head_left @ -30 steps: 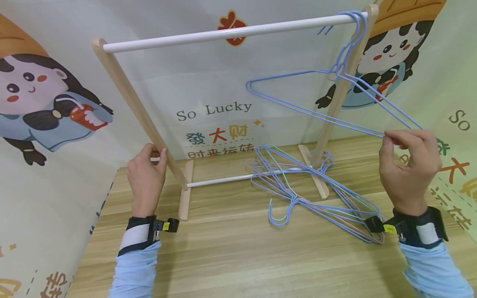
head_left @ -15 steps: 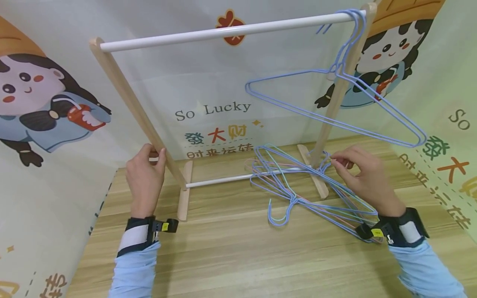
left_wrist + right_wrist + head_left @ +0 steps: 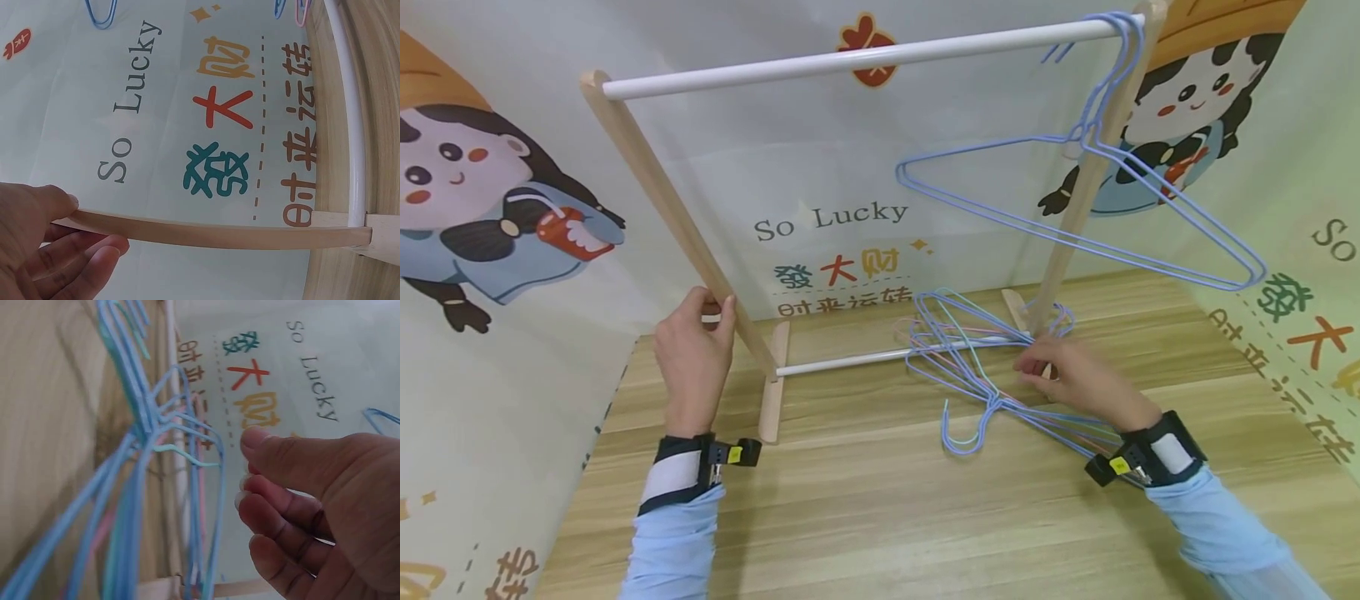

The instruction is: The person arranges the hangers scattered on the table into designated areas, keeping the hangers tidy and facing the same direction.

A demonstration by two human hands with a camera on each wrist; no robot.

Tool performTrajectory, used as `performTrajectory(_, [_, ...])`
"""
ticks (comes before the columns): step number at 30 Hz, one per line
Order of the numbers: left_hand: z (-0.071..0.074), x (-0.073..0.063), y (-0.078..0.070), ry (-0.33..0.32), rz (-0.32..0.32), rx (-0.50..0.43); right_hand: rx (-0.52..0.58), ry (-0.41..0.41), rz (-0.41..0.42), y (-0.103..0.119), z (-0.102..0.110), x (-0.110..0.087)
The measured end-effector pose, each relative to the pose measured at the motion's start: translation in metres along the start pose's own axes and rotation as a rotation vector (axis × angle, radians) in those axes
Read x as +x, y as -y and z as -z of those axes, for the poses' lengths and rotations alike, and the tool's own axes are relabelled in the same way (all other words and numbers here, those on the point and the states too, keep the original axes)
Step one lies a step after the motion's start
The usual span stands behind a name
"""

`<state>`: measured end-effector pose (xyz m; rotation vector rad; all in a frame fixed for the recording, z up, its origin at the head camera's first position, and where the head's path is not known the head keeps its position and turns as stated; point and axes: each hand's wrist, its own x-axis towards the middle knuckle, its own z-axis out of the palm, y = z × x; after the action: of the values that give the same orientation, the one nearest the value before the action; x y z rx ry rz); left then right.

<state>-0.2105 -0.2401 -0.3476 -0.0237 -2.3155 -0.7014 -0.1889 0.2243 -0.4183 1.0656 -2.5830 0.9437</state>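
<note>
My left hand (image 3: 694,358) holds the left wooden post (image 3: 666,204) of a small clothes rack. In the left wrist view the thumb lies on one side of that post (image 3: 206,231) and the fingers on the other. My right hand (image 3: 1086,379) is above a pile of wire hangers (image 3: 992,402), its fingers loosely bent with nothing between them. Seen from the right wrist, the fingertips are beside the hangers (image 3: 147,419), apart from them. Most of the pile is blue, with some green and pink. Two blue hangers (image 3: 1086,133) hang at the right end of the rack's white top rail (image 3: 865,60).
A thin white lower bar (image 3: 850,362) joins the rack's feet, and the pile lies partly over it. The right wooden post (image 3: 1067,225) stands behind the hanging hangers. Printed cloth (image 3: 820,175) backs the wooden tabletop (image 3: 865,508).
My right hand has let go of the hanging hangers' lower right corner and moved down and left to the pile. The left hand stays on the post.
</note>
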Motion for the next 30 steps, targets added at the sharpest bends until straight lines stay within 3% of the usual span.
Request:
performTrajectory(5, [-0.003, 0.0, -0.002, 0.005, -0.007, -0.006, 0.018, 0.102, -0.038, -0.001, -0.014, -0.002])
performTrajectory(9, [-0.004, 0.0, -0.003, 0.0, -0.019, -0.011, -0.012, 0.138, -0.086, 0.002, -0.023, -0.005])
performTrajectory(17, [-0.002, 0.0, -0.002, -0.006, -0.018, -0.008, -0.106, 0.078, -0.024, 0.005, -0.036, -0.006])
performTrajectory(30, [0.0, 0.0, 0.002, -0.01, -0.02, 0.006, -0.123, 0.035, 0.015, 0.005, -0.043, -0.006])
